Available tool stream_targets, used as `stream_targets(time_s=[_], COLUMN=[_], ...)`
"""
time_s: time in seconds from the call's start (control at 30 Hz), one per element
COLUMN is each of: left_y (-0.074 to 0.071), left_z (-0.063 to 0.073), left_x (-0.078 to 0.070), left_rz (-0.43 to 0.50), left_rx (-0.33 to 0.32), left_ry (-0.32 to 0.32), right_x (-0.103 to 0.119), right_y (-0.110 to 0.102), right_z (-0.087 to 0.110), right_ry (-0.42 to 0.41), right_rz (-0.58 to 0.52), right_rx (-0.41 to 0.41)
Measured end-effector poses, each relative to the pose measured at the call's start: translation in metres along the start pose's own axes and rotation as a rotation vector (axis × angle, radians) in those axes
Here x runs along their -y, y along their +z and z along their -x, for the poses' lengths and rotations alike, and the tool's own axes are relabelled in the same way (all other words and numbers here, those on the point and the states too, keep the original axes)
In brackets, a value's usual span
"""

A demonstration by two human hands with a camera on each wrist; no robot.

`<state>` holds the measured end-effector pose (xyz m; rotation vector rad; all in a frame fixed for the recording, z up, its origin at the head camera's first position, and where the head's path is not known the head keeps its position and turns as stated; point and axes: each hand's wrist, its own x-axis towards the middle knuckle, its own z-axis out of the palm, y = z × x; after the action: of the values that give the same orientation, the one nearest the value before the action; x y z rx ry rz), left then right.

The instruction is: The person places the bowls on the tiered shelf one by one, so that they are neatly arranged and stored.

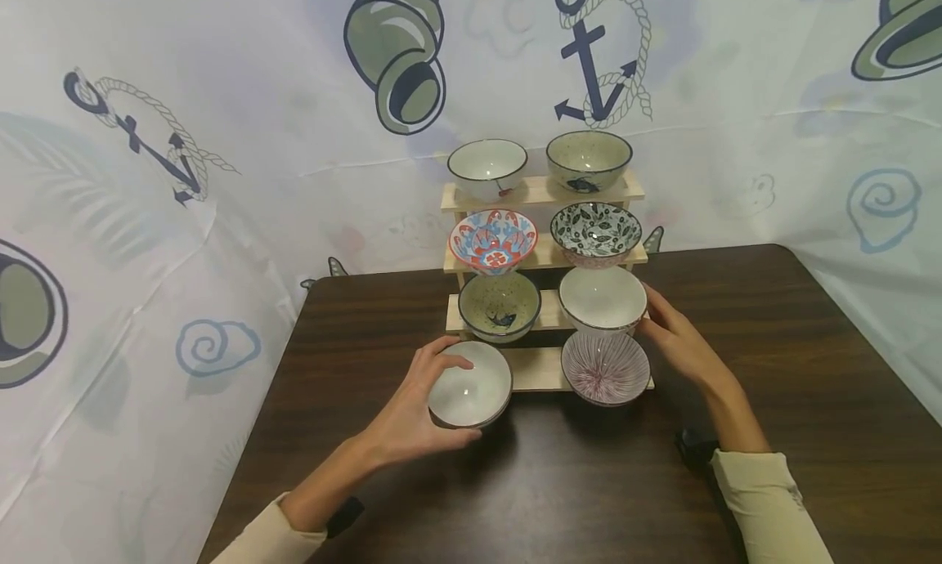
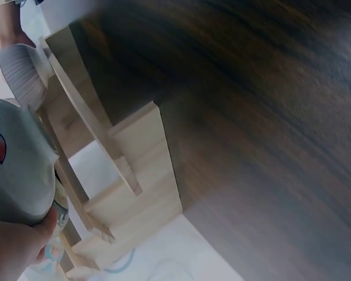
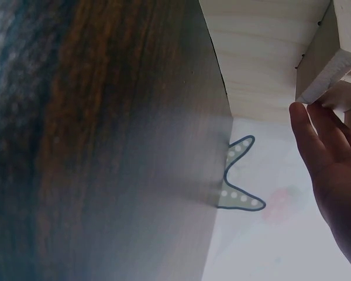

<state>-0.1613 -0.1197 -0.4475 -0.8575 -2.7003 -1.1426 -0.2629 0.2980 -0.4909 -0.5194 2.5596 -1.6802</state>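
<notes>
My left hand (image 1: 412,413) grips a white bowl (image 1: 471,388) with a dark rim, thumb on its near side and fingers at the far rim. In the left wrist view this bowl (image 2: 17,164) shows a painted red and green motif outside and hangs off the table. On the right, my right hand (image 1: 680,343) rests its fingertips against the end of the wooden tiered rack (image 1: 540,368), beside a cream bowl (image 1: 603,298). Its fingers look fairly straight in the right wrist view, touching the wood (image 3: 324,76). Below that sits a purple-striped bowl (image 1: 605,368).
Higher tiers hold a speckled olive bowl (image 1: 500,306), a red-and-blue patterned bowl (image 1: 493,241), a black leaf-patterned bowl (image 1: 596,233), a white bowl (image 1: 487,167) and a greenish bowl (image 1: 589,162). Under the rack is a dark wooden table (image 1: 574,490); a printed cloth (image 1: 257,98) hangs behind.
</notes>
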Motion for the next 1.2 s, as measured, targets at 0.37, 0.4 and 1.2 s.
stream_targets(time_s=[0.37, 0.4, 1.2], left_y=[0.015, 0.016, 0.037], left_z=[-0.003, -0.004, -0.015], left_x=[0.001, 0.002, 0.013], left_rz=[0.049, 0.051, 0.055], left_rx=[0.023, 0.023, -0.018], left_ry=[-0.049, -0.051, -0.055], right_x=[0.0, 0.0, -0.003], right_y=[-0.001, -0.001, 0.0], right_z=[-0.002, -0.002, -0.001], right_ry=[-0.007, -0.009, -0.024], right_rz=[-0.006, -0.008, -0.023], right_rx=[0.004, 0.005, 0.009])
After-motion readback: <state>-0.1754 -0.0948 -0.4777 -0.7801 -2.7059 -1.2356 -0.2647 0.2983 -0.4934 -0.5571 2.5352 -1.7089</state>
